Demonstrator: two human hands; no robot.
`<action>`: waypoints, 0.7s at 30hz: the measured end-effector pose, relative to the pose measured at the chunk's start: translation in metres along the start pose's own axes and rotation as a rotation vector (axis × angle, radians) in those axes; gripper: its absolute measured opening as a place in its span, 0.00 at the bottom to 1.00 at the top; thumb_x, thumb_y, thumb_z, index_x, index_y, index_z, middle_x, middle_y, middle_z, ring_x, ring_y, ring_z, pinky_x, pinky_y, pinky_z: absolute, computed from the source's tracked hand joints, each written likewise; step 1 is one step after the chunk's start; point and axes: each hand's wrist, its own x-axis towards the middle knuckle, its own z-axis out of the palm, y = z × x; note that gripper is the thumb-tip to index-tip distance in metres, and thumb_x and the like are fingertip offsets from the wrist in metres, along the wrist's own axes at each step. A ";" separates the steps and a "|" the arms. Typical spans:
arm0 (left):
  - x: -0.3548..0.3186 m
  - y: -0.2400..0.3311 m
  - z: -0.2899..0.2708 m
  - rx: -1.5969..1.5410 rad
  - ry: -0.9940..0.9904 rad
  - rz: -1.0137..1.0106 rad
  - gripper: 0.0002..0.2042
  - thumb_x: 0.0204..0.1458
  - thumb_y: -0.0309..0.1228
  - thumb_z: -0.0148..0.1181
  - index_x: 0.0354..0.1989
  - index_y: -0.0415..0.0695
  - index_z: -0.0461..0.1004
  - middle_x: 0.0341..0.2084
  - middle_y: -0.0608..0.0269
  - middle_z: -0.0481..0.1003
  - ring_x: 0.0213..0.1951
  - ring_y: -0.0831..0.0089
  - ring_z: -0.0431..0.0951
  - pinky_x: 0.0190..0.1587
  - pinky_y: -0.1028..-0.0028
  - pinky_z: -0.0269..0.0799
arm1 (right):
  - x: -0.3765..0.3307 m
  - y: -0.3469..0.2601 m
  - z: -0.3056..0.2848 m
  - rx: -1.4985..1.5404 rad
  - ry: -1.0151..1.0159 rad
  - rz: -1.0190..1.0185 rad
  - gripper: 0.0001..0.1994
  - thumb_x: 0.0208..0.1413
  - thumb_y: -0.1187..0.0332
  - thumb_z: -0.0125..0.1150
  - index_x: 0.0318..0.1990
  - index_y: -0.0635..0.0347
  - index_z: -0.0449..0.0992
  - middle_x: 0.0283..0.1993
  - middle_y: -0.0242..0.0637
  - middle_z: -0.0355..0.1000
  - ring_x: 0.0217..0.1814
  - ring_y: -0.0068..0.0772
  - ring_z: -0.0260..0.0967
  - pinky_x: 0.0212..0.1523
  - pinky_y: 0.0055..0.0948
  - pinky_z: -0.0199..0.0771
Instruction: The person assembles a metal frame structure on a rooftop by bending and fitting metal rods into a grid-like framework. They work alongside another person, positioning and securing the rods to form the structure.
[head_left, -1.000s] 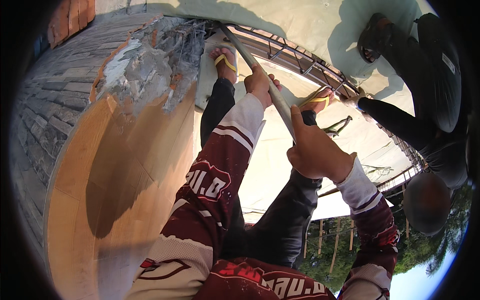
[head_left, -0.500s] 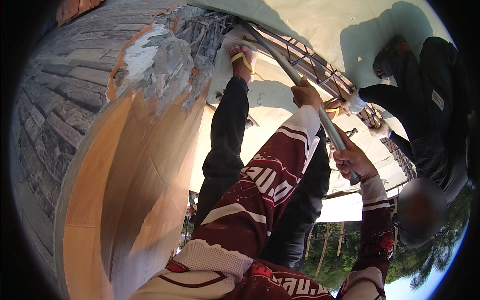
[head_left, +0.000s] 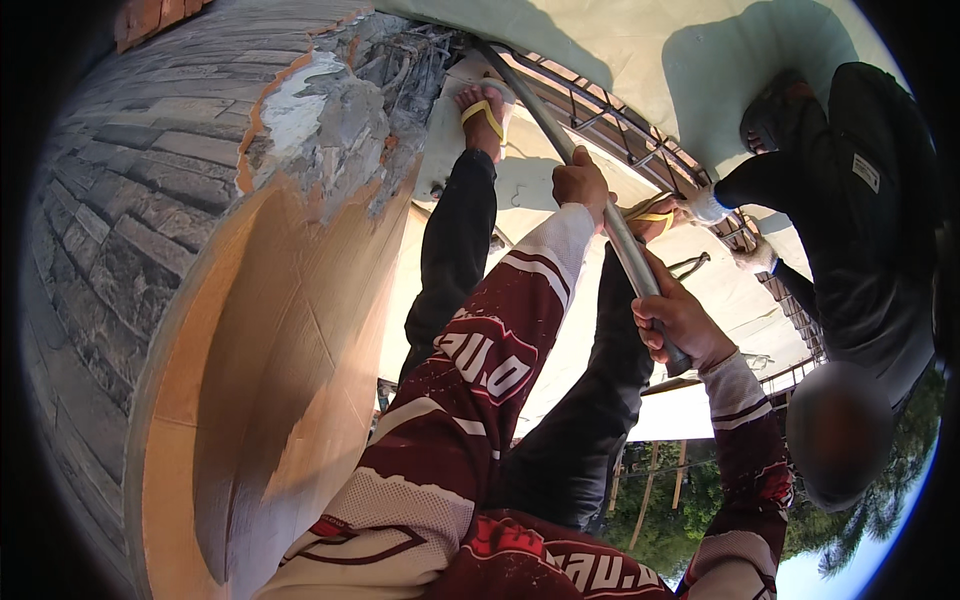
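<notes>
A long grey metal pipe [head_left: 632, 255] slants from the broken corner of the wall down toward me. My left hand [head_left: 582, 184] is closed around it partway along. Nearer its low end, my right hand [head_left: 684, 318] wraps it too. The pipe's far tip sits by the broken concrete [head_left: 345, 130] and the end of a rebar cage [head_left: 640, 140]; whether it is hooked into the steel cannot be made out. Along the cage, a co-worker's white-gloved hands [head_left: 708, 205] touch the bars.
A co-worker in dark clothes [head_left: 870, 200] bends over at the right. Grey stone-look cladding [head_left: 120, 230] and an orange-brown wall face [head_left: 270, 400] stand at left. My feet in yellow-strapped sandals [head_left: 484, 118] straddle the pale sheeting. A dark hand tool [head_left: 690, 265] lies near the right sandal.
Both my hands and the pipe's near end have swung a little to the left. The pipe's far tip has stayed about where it was. The co-worker's gloved hands have barely moved.
</notes>
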 end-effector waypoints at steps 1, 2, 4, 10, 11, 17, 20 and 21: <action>-0.006 0.003 -0.013 -0.025 -0.027 0.005 0.28 0.66 0.52 0.44 0.50 0.32 0.65 0.32 0.46 0.74 0.20 0.55 0.76 0.23 0.55 0.75 | 0.000 0.003 0.014 0.005 0.010 -0.012 0.44 0.54 0.73 0.54 0.78 0.46 0.39 0.29 0.34 0.63 0.17 0.23 0.63 0.13 0.27 0.68; -0.009 0.008 -0.022 -0.059 -0.031 0.049 0.28 0.66 0.52 0.44 0.51 0.32 0.62 0.33 0.48 0.72 0.19 0.56 0.74 0.22 0.54 0.74 | 0.001 0.003 0.024 0.008 -0.022 -0.047 0.44 0.55 0.73 0.54 0.78 0.47 0.39 0.29 0.34 0.63 0.17 0.24 0.63 0.13 0.27 0.68; -0.014 0.014 -0.033 -0.094 -0.126 0.036 0.27 0.67 0.52 0.45 0.50 0.33 0.60 0.32 0.51 0.68 0.21 0.57 0.74 0.22 0.53 0.74 | -0.003 -0.002 0.034 -0.041 0.055 -0.035 0.44 0.55 0.73 0.54 0.78 0.47 0.39 0.28 0.34 0.63 0.18 0.23 0.64 0.13 0.27 0.69; -0.043 0.030 -0.035 -0.177 -0.092 0.042 0.26 0.66 0.54 0.46 0.47 0.37 0.61 0.31 0.55 0.69 0.27 0.60 0.76 0.27 0.56 0.76 | -0.012 -0.019 0.047 -0.161 0.108 -0.076 0.42 0.59 0.72 0.53 0.78 0.46 0.39 0.26 0.32 0.64 0.18 0.22 0.64 0.14 0.26 0.69; -0.055 0.028 -0.038 -0.249 -0.124 0.070 0.25 0.64 0.52 0.53 0.47 0.39 0.62 0.32 0.56 0.70 0.30 0.62 0.77 0.32 0.58 0.78 | -0.013 -0.020 0.048 -0.179 0.111 -0.088 0.42 0.59 0.72 0.53 0.78 0.47 0.39 0.26 0.32 0.64 0.19 0.22 0.64 0.15 0.26 0.69; -0.100 0.023 -0.064 -0.380 -0.475 -0.167 0.17 0.60 0.44 0.63 0.28 0.47 0.67 0.19 0.66 0.69 0.22 0.66 0.76 0.34 0.64 0.80 | -0.011 -0.015 0.072 -0.042 0.085 -0.128 0.38 0.61 0.69 0.55 0.76 0.55 0.42 0.27 0.32 0.64 0.17 0.23 0.65 0.16 0.26 0.72; -0.093 0.032 -0.096 -0.261 -0.458 -0.218 0.16 0.61 0.37 0.61 0.23 0.51 0.63 0.13 0.71 0.63 0.17 0.72 0.70 0.27 0.69 0.74 | -0.003 -0.005 0.105 0.401 -0.043 -0.211 0.38 0.63 0.69 0.55 0.75 0.51 0.41 0.34 0.38 0.67 0.22 0.27 0.69 0.16 0.27 0.73; -0.091 0.033 -0.107 -0.264 -0.486 -0.231 0.15 0.60 0.36 0.60 0.24 0.51 0.63 0.13 0.72 0.62 0.17 0.74 0.68 0.27 0.69 0.74 | -0.003 0.001 0.116 0.596 -0.099 -0.218 0.37 0.63 0.69 0.54 0.76 0.47 0.40 0.36 0.38 0.66 0.22 0.26 0.68 0.15 0.27 0.72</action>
